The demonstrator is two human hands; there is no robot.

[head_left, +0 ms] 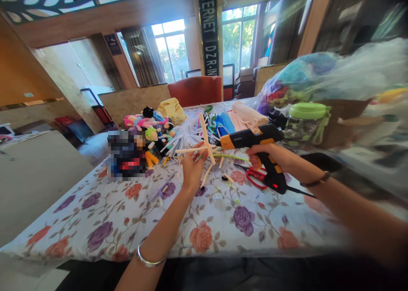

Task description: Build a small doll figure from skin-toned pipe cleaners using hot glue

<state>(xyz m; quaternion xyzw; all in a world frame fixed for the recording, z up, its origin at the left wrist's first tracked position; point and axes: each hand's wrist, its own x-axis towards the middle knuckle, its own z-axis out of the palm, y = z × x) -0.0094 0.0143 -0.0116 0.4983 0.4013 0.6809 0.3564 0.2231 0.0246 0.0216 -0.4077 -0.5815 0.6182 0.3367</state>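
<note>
My left hand (194, 168) pinches a cream pipe-cleaner cross (204, 131) near its middle, holding it above the table. One long arm of the cross points up and another reaches left. My right hand (263, 154) is wrapped round the handle of a black and orange glue gun (245, 138). The gun's nozzle points left, close to the joint of the cross; whether it touches cannot be made out. A small red light glows at the base of its handle. Beneath the gun lie red-handled scissors (256, 178).
A bundle of white pipe cleaners (183, 138), blue ones (223, 125) and pink ones (247, 117) lie behind my hands. Small plush-like figures (153, 129) are heaped at left. A green-lidded jar (307, 121) and a large plastic bag (296, 74) stand at right. Scraps dot the floral tablecloth (121, 223).
</note>
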